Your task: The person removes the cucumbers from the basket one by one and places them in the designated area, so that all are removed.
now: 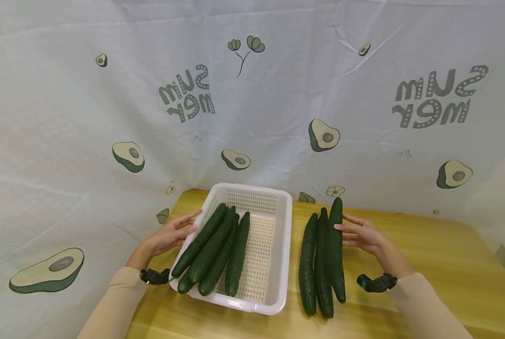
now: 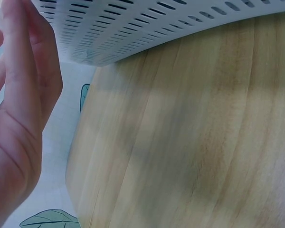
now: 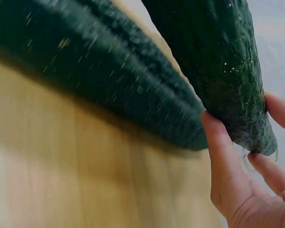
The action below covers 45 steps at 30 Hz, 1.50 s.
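Note:
My right hand (image 1: 362, 234) pinches a dark green cucumber (image 1: 335, 254) near its far end. In the right wrist view this cucumber (image 3: 223, 61) stands tilted, with fingertips on both its sides. Two more cucumbers (image 1: 307, 263) (image 1: 323, 268) lie side by side just left of it on the table; one cucumber (image 3: 99, 76) shows blurred in the right wrist view. My left hand (image 1: 167, 238) is at the left side of a white plastic basket (image 1: 288, 254), its fingertips touching the outer rim. Several cucumbers (image 1: 237, 256) lie lengthwise inside, bunched toward the left.
The wooden table (image 1: 426, 263) extends right of the cucumbers and in front of the basket. Behind it hangs a pale curtain (image 1: 278, 103) with avocado prints, meeting the table's back edge. In the left wrist view the basket's slotted wall (image 2: 133, 23) stands on the tabletop (image 2: 180, 133).

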Motion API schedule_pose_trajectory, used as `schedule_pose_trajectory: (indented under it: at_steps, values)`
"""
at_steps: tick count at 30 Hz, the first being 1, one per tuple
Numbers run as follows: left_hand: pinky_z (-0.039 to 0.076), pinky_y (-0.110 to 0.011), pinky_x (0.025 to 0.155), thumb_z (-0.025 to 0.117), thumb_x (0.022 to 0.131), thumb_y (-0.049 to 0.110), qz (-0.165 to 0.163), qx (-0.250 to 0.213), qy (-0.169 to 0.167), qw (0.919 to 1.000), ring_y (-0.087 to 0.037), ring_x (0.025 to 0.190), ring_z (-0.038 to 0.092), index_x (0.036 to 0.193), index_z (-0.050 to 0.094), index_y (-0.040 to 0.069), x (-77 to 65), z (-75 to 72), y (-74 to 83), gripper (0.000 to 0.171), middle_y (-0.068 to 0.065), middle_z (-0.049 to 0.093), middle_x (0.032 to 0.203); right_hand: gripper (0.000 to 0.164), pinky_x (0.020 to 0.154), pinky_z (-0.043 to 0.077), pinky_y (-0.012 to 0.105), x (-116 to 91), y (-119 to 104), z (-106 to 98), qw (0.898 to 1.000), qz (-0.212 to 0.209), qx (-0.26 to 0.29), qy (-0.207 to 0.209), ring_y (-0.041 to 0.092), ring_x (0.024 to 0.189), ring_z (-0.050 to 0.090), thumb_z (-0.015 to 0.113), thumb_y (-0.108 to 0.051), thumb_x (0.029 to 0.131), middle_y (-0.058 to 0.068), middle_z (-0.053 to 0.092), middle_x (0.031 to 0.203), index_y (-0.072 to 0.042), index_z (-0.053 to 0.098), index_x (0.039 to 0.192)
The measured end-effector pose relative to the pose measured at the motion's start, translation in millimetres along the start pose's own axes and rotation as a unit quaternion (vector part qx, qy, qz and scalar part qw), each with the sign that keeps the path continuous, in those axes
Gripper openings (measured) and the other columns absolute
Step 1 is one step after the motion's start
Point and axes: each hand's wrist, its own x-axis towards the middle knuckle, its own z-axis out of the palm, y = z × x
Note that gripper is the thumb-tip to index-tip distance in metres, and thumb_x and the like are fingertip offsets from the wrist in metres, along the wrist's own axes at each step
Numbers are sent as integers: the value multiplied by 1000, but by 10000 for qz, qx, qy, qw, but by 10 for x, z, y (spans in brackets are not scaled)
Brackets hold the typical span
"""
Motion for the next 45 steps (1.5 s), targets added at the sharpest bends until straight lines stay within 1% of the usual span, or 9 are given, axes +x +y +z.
schedule_pose_trajectory:
  at_steps: [7, 10, 15, 23, 26, 30, 36, 41, 45]
  values:
    - [58, -29, 75, 51, 106, 13, -10, -16, -35, 10000, -14, 93, 63, 161, 21, 18, 9, 0, -3, 63, -11, 47, 136, 83, 86, 57, 40, 8, 173, -100, 9999, -73, -100, 22, 25, 102, 67, 63, -12, 99, 40, 5, 155, 0, 4, 157]
    - [58, -31, 77, 50, 106, 12, -5, -50, -31, 10000, -15, 95, 64, 161, 20, 18, 18, -4, -6, 63, -11, 47, 136, 84, 85, 57, 42, 25, 218, -119, 9999, -107, -111, 64, 25, 99, 68, 64, -11, 98, 41, 15, 153, 1, 6, 157]
    - [58, -32, 78, 51, 106, 12, -39, -57, -29, 10000, -16, 97, 64, 161, 20, 18, 26, -6, -10, 63, -11, 48, 135, 82, 85, 57, 44, 58, 310, -154, 9994, -134, -289, 109, 29, 101, 68, 64, -9, 98, 37, 35, 146, 2, 8, 157]
    - [58, -28, 74, 52, 106, 13, -28, -41, -38, 10000, -14, 93, 64, 161, 20, 18, 29, -8, -15, 64, -11, 50, 132, 84, 85, 57, 45, 94, 395, -180, 9991, -86, -362, 189, 34, 105, 66, 66, -10, 97, 37, 40, 143, 1, 9, 157]
    - [58, -28, 74, 52, 106, 12, -32, -63, -49, 10000, -14, 92, 64, 161, 20, 18, 29, -7, -13, 64, -10, 50, 132, 85, 84, 57, 45, 106, 403, -185, 9995, -81, -261, 140, 32, 102, 68, 66, -9, 97, 34, 49, 136, 2, 7, 157]
    - [58, -28, 74, 52, 106, 12, -21, -74, -50, 10000, -14, 92, 64, 161, 20, 17, 31, -8, -10, 64, -10, 50, 133, 86, 84, 57, 46, 129, 405, -195, 9999, -56, -87, 65, 30, 98, 69, 66, -8, 97, 22, 61, 126, 1, 6, 157]
    - [58, -27, 73, 51, 106, 12, -36, -90, -34, 9999, -13, 91, 63, 161, 20, 17, 23, 1, -7, 64, -10, 49, 132, 87, 85, 56, 46, 130, 414, -203, 9998, -80, -179, -25, 29, 98, 69, 66, -9, 97, 24, 59, 128, 3, 5, 157]
    - [58, -27, 73, 51, 106, 11, -64, -100, -5, 9999, -13, 91, 63, 161, 21, 19, 21, 0, -6, 63, -11, 46, 138, 84, 84, 57, 45, 112, 404, -201, 9997, -37, -218, 34, 25, 96, 70, 66, -9, 97, 14, 65, 119, 7, 8, 156]
    - [58, -28, 74, 51, 106, 12, -62, -109, 10, 9999, -14, 93, 63, 161, 22, 20, 27, -4, -6, 63, -13, 40, 144, 84, 85, 57, 44, 85, 387, -183, 9995, -33, -297, 55, 23, 98, 69, 67, -10, 97, 13, 65, 119, 11, 10, 154]
